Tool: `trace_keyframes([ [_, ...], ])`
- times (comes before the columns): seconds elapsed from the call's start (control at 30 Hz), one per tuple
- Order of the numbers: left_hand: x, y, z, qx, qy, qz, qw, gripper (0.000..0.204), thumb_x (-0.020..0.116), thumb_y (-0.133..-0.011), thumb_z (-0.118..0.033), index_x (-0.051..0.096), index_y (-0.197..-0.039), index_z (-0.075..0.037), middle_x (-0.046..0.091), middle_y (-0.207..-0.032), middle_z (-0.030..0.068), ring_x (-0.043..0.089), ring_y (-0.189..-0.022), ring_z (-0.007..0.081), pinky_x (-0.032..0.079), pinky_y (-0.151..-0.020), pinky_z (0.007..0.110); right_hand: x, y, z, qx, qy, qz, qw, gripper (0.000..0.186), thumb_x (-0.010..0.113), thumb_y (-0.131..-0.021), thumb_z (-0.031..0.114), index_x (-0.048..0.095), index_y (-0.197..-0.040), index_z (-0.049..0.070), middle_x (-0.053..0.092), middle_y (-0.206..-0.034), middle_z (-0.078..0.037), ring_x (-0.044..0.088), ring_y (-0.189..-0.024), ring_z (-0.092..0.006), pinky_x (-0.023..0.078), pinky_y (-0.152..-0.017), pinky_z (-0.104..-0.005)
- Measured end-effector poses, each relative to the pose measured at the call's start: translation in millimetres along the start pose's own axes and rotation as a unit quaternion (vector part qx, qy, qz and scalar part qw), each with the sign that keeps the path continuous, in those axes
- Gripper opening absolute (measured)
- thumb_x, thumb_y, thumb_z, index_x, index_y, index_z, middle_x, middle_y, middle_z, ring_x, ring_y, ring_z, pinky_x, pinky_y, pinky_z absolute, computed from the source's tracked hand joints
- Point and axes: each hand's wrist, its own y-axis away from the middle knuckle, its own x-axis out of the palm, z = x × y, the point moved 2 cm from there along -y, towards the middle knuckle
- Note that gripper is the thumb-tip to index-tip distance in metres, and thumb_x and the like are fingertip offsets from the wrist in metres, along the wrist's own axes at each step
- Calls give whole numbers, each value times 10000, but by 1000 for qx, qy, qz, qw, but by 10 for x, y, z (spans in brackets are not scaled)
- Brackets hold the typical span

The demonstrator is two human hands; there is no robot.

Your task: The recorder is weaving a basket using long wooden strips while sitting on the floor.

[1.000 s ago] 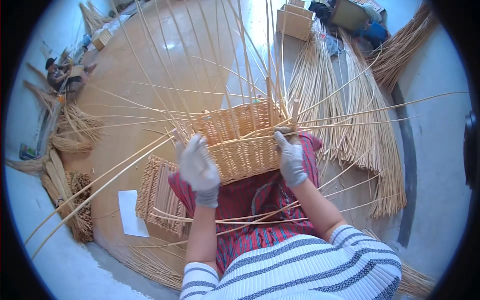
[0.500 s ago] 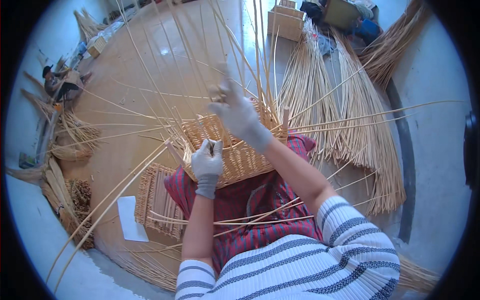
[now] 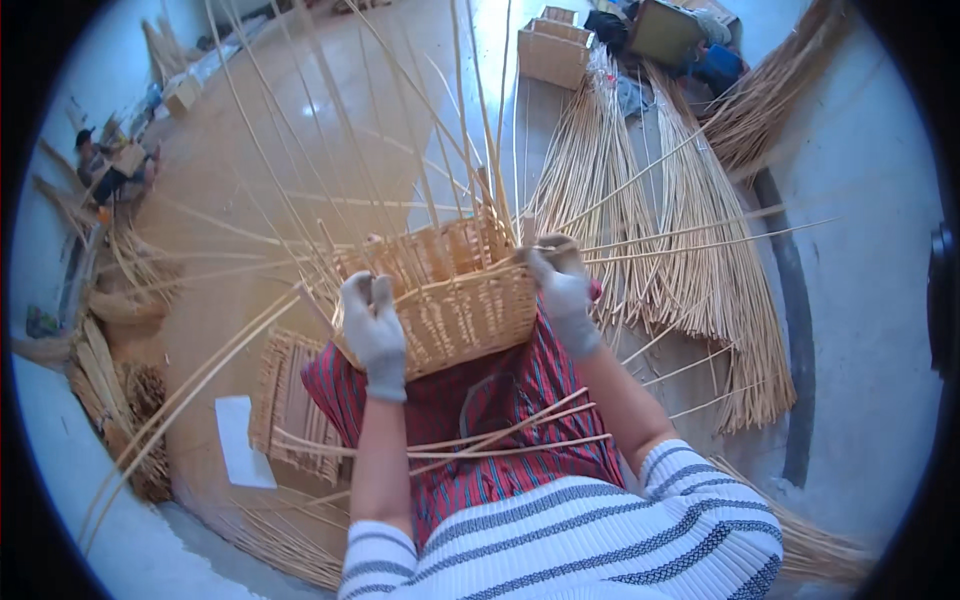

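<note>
A half-woven wicker basket [image 3: 465, 325] is tilted on my lap, over a red striped cloth [image 3: 470, 400]. Long pale stakes rise from its far side and fan outward. My left hand [image 3: 372, 330], in a whitish glove, grips the near rim toward the left corner; its fingertips partly dip behind the wall. At the right corner, beside a short wooden peg [image 3: 528, 230], my gloved right hand [image 3: 565, 295] is closed with thumb and fingers around a wicker strand [image 3: 552, 248]. Some of the right fingers are hidden.
Large bundles of pale wicker rods [image 3: 640, 240] lie at the right. A woven slatted panel [image 3: 295, 400] and a white sheet [image 3: 243, 440] are on the floor at left. Loose rods [image 3: 480, 445] cross my lap. Another person [image 3: 105, 165] sits far left; a box-shaped basket [image 3: 555, 50] stands at the back.
My right hand has come down from above the basket to its right corner. My left hand stays at the near rim. The whole view has shifted slightly.
</note>
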Motion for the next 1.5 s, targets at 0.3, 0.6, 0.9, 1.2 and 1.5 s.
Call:
trace_keyframes([
  [0.3,792,223,-154,-84,20,239,967,228,600,-1006,-241,647,-950,-24,676,-758,95,694,-731,197,512,-650,343,261,-329,302,-158,88,45,982,389,573,-932,-39,510,-1304,57,682,-1145,-129,692,-985,-210,556,-824,-317],
  [0.6,808,123,-174,-139,-17,202,969,326,710,-931,-326,626,-815,-33,598,-631,44,599,-552,134,488,-560,336,-155,95,213,-49,17,-87,995,268,571,-1004,119,559,-1261,49,694,-1012,-89,659,-772,-127,526,-686,-266],
  [0.9,322,87,-479,-17,157,159,975,169,707,-925,-158,632,-838,-35,587,-669,-9,493,-429,82,395,-383,273,-893,97,-575,52,72,-46,995,221,558,-1033,236,625,-1150,60,694,-948,-57,630,-804,-108,498,-701,-253],
  [1.2,-566,-572,-1586,44,378,132,915,312,610,-1002,-314,649,-1113,-25,579,-768,-41,460,-536,24,374,-480,217,-235,-274,1165,-115,123,121,978,563,539,-1008,478,642,-1180,-48,689,-1044,-72,600,-935,-143,481,-872,-295],
  [1.5,-295,-577,-662,14,516,131,847,619,475,-1037,-427,365,-1495,-26,547,-1345,104,546,-1182,190,447,-1019,332,391,-63,597,-158,126,43,978,419,615,-985,325,618,-1255,5,727,-1033,-114,666,-992,-172,498,-897,-326],
])
